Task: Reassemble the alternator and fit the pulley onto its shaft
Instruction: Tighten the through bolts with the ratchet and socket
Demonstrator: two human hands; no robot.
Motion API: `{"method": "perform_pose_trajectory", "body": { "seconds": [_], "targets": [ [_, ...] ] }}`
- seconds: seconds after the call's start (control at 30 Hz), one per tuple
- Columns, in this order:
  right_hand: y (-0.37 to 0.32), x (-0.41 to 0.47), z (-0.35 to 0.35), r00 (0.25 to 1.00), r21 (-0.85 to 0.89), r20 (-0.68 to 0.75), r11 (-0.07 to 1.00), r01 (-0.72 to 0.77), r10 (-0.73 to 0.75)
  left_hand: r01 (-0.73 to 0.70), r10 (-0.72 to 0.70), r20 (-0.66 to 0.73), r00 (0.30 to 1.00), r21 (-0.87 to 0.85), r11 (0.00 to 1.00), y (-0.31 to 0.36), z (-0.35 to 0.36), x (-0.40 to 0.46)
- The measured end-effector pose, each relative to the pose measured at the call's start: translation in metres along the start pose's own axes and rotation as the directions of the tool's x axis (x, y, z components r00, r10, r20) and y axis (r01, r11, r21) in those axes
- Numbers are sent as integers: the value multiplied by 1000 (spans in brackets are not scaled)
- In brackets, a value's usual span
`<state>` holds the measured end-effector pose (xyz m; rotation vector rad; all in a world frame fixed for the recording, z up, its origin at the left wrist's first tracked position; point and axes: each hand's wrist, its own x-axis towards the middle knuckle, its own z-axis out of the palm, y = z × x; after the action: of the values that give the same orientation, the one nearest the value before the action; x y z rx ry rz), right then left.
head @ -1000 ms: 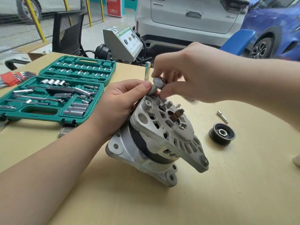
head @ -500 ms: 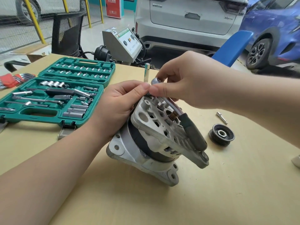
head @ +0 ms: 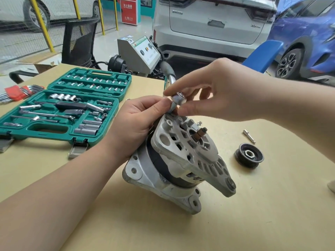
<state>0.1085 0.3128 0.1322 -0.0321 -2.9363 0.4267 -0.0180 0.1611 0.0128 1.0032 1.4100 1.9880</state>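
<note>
The chrome ratchet wrench is motion-blurred, its head partly covered by the right hand and the left hand. The red-holdered hex key set and the pale object on the tan worktop are cut off by the edges. Markings on the small sockets in the green plastic tool case are too small to read.

Your alternator stands tilted on the table, near its middle. Your left hand lies against its left upper side; your right hand is above its top edge, on the ratchet that stands there. The pulley lies flat on the table to the right, apart from the alternator, with a bit just behind it. The open tool case lies to the left, hex keys further left. Behind the table stand a chair, a machine and cars.
</note>
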Motion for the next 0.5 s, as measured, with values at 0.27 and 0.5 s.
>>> {"method": "perform_pose_trajectory", "body": {
  "seconds": [0.27,0.5],
  "targets": [
    [-12,25,-13,995,50,84,997,-54,50,-6,6,-6,1000,11,1000,-4,-2,2],
    [-28,28,-24,984,-139,175,989,54,-29,-6,5,16,1000,63,998,-1,-3,2]
  ]
}}
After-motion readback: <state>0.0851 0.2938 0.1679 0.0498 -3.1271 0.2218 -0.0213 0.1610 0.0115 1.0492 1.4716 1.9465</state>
